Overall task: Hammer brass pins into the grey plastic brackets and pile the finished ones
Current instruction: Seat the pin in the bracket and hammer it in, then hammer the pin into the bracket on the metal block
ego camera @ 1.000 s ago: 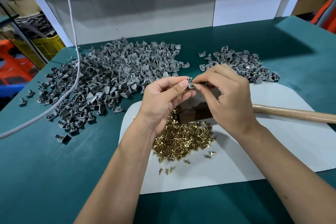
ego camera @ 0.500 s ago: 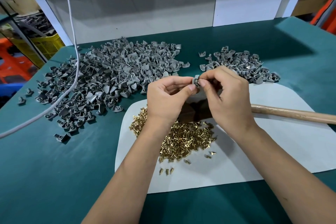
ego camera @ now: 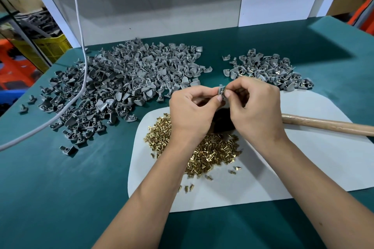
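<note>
Above the brass pins [ego camera: 210, 151], both hands' fingers [ego camera: 217, 98] pinch one grey bracket [ego camera: 221, 90] between them

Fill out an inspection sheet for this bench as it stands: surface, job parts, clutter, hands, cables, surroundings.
Surface: green table with a white mat laid on it.
Job's things: big bracket pile at left; smaller pile at far right shows brass glints; brass pins heaped on the mat; hammer handle lies on the mat, head hidden behind the hands.
Clutter: stray brackets at the left edge.
Hands: left hand and right hand both pinch one bracket above the mat.
Cables: white cable hangs over the big pile.
Surroundings: yellow crate beyond the table.
</note>
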The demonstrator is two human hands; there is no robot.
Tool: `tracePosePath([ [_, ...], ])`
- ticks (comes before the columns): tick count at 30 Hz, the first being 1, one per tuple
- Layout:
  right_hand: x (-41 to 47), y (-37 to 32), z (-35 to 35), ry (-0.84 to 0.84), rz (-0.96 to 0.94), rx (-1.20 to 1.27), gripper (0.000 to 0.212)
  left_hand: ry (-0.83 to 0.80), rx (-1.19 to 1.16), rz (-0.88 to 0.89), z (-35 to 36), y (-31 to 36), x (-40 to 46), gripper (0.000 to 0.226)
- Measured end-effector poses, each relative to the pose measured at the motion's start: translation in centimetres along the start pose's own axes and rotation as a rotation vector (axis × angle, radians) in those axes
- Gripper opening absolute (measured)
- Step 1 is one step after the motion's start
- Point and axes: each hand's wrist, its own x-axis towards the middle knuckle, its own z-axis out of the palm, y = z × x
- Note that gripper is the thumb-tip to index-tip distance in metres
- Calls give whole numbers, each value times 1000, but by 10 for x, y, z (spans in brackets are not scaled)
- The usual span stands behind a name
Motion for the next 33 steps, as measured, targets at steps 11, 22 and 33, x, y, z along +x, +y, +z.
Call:
tracePosePath([
  [11, -1, -2, 0, -27, 83, -18, 8, 17, 152, 38, 3, 1, -3, 21],
  [22, -1, 1, 1, -47, 83, 15, 20, 36, 288, 86, 10, 3, -6, 29],
  [33, 18, 31, -21, -223, 115, -15, 32, 100, 383, 141, -1, 7, -3, 33],
])
